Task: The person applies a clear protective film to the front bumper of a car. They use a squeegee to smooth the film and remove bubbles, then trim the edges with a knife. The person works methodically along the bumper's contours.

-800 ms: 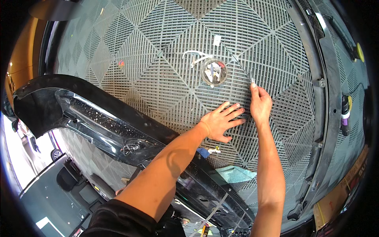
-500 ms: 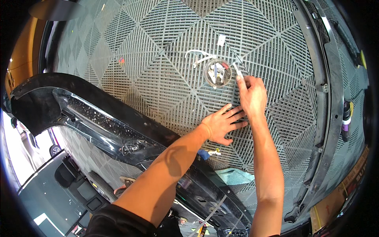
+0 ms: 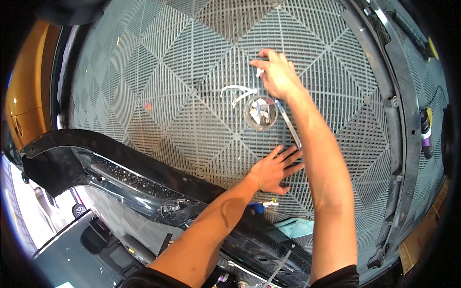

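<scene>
My left hand lies flat, fingers spread, on the grey grid floor tiles. My right hand reaches far forward past a small clear round cup holding small white pieces. Its fingers are curled around the end of a long thin metal tool that runs back under the wrist, and its fingertips touch a small white piece on the floor. White plastic strips lie just left of the cup.
A black car bumper lies across the floor below and left of my arms. A long black trim part curves along the right side. An orange car body stands at far left. A blue clip lies near the bumper.
My right hand has moved forward, from beside my left hand past the cup to the white piece beyond it. My left hand has stayed flat on the floor.
</scene>
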A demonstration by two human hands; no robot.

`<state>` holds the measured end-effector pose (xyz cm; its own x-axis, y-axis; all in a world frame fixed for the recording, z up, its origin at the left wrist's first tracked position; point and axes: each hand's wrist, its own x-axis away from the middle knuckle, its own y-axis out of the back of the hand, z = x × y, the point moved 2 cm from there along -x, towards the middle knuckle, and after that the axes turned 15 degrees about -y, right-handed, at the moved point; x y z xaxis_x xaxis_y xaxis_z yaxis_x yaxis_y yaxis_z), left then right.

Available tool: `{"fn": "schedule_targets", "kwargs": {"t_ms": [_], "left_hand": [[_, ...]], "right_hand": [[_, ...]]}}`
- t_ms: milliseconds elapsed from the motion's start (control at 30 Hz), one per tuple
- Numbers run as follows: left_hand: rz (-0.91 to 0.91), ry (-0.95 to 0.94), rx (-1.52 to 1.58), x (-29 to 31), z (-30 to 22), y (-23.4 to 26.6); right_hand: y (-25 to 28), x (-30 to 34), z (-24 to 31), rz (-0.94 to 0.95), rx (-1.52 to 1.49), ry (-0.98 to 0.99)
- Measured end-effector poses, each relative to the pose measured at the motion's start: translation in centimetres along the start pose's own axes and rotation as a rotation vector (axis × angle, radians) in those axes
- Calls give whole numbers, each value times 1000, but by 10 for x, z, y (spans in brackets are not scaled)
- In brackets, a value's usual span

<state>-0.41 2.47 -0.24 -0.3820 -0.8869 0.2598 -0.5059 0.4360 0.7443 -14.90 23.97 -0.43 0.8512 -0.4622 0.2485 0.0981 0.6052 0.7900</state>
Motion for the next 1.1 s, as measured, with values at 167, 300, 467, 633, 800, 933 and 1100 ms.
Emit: {"fn": "schedule_targets", "kwargs": {"t_ms": [167, 300, 467, 633, 800, 933, 1100], "left_hand": [[48, 18, -8, -2, -3, 5], [74, 28, 24, -4, -4, 6], [57, 26, 6, -3, -3, 7], [11, 17, 20, -2, -2, 1], [-128, -11, -21, -4, -5, -4], [-207, -22, -24, -4, -3, -8], [-174, -8, -72, 0, -7, -7]], "right_hand": [[6, 2, -6, 62, 25, 1], [13, -3, -8, 102, 13, -32], [20, -8, -5, 94, 7, -54], [24, -12, -4, 107, -14, -99], [29, -11, -21, 79, -172, -69], [60, 17, -55, -101, -334, -118], [128, 112, -101, -190, -240, -303]]}}
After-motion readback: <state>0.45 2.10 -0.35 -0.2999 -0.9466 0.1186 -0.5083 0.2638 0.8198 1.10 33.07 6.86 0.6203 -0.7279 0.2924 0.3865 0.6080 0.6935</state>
